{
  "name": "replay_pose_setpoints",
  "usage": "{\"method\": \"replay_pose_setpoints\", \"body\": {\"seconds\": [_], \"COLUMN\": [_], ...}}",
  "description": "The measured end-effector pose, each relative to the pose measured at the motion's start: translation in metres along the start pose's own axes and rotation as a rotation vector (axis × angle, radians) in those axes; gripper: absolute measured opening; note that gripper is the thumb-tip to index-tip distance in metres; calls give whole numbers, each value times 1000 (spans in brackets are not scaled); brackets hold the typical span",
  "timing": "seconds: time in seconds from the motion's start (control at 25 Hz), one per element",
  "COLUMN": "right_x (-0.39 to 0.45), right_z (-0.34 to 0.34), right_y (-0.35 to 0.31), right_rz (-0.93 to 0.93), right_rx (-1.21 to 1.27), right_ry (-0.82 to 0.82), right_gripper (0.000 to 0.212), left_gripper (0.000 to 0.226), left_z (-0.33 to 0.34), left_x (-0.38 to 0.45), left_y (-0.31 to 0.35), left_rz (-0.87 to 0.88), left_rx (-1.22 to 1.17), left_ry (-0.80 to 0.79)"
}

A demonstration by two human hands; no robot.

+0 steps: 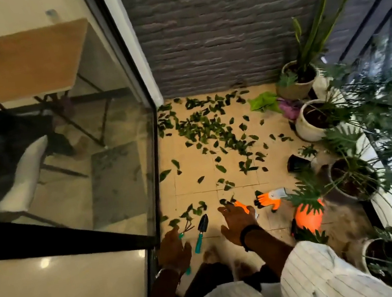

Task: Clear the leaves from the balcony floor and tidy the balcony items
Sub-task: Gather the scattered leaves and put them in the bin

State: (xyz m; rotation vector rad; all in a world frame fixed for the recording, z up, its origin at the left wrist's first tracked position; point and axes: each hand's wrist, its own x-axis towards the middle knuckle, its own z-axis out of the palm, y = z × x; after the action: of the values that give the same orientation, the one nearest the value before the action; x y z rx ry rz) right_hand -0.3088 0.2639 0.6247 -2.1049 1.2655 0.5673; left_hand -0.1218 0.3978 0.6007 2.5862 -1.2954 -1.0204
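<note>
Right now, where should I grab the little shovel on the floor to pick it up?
Probably by the teal handle of the trowel, coming down from above. It lies flat on the tiles with the handle end nearest the person and the black blade pointing away, between the left hand and right hand.

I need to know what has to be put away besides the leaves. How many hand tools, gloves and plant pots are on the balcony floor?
Teal-handled hand tools: 2, a black-bladed trowel and a small rake
Orange work gloves: 2
Round planted pots: 4
Tipped black pot: 1
Total: 9
</note>
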Motion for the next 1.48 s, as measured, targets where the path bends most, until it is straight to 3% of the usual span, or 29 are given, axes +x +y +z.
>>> {"method": "replay_pose_setpoints", "body": {"seconds": [0.32,0.48,0.6,0.68,0.8,0.84,1.0,1.2,1.36,1.48], "right_x": [37,58,107,162,243,267,373,491,589,650], "right_z": [11,13,33,58,108,125,198,289,343,329], "right_y": [28,52,74,96,120,128,130,115,90,72], "right_rz": [115,119,14,-45,-87,-115,-198,-348,-499,-645], "right_rx": [-64,-73,-122,-190,-247,-270,-333,-537,-723,-1005], "right_ry": [-158,-283,-217,-229,-391,-351,-311,-267,-217,-170], "right_gripper": [58,61,55,57,65,69,73,63,59,62], "left_gripper": [66,93,66,63,87,88,58,52,53,51], "left_z": [18,36,62,101,159,179,255,352,414,448], "left_x": [32,41,81,128,196,217,293,364,429,438], "left_y": [-46,-48,-31,-33,-56,-64,-108,-188,-269,-314], "left_rz": [-158,-248,-372,-415,-347,-340,-387,-287,-214,-8], "left_rx": [-104,-122,-204,-293,-216,-190,-68,279,315,320], "left_ry": [-129,-159,-129,-66,-44,-70,-52,-256,-119,-51]}}
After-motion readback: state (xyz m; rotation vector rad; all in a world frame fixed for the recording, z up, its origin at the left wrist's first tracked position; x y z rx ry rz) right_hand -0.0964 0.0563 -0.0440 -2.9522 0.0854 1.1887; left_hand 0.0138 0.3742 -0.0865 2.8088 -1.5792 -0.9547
